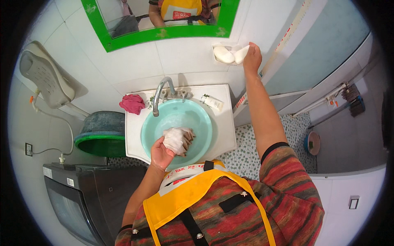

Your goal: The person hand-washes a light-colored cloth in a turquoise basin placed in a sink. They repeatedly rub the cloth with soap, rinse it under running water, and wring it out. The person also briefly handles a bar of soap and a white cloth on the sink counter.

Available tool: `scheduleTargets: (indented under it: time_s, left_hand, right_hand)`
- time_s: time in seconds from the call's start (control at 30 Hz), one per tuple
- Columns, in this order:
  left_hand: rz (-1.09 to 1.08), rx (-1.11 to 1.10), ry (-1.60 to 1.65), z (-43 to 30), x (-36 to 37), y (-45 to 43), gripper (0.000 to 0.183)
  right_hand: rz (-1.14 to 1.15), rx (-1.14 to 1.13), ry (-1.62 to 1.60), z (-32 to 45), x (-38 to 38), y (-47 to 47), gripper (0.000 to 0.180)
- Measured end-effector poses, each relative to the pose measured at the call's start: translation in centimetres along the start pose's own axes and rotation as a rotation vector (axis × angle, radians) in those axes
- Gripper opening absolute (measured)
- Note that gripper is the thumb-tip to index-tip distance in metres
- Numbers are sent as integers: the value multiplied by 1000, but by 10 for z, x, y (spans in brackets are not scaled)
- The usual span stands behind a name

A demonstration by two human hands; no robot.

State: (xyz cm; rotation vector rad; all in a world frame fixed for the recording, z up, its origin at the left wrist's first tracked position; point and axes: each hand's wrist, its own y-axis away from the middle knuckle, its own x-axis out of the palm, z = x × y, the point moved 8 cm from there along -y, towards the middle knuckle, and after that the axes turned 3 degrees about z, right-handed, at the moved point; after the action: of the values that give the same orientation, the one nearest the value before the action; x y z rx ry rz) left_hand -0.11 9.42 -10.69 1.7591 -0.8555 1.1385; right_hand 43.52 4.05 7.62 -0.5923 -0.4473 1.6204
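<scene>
My left hand [161, 154] grips the near edge of a wet, pale cloth [175, 141] with a pleated tan side. The cloth is over a turquoise plastic basin [205, 123], which is set into the white washstand [135, 135]. Up on the tiled wall, my right hand [253, 58] is at a soap dish [214, 58] and has its fingers on a white bar of soap [241, 54]. Another white soap bar [224, 54] lies to the left in the same dish. A curved chrome faucet [163, 89] reaches over the basin's far rim.
A crumpled pink cloth [132, 104] lies on the washstand's left corner, and a white tube [212, 102] on its right. Large tubs [101, 135] lean at left above a dark washing machine [92, 190]. A green-framed mirror [172, 32] hangs above. A glass partition [317, 46] stands at right.
</scene>
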Motion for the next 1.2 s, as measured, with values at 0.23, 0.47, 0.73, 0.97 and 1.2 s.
scheduleTargets:
  time_s: [0.23,0.47,0.73,0.97,1.2]
  left_hand:
    - [16,-13,-23,2,6,-5,42]
    - [-1,-6,-46,-1,4,-5,43]
    - [-164,-87,-470,-6,-1,-11,39]
    - [-319,97,-919,-42,-7,-18,32]
    - [-476,861,-1890,-41,53,0,31]
  right_hand:
    - [104,-61,106,8,-3,25,34]
    - [94,-322,113,87,-29,112,25]
    - [1157,344,-371,39,81,351,35]
    - [1257,650,-448,46,90,358,32]
    - [826,1409,-784,45,94,396,31]
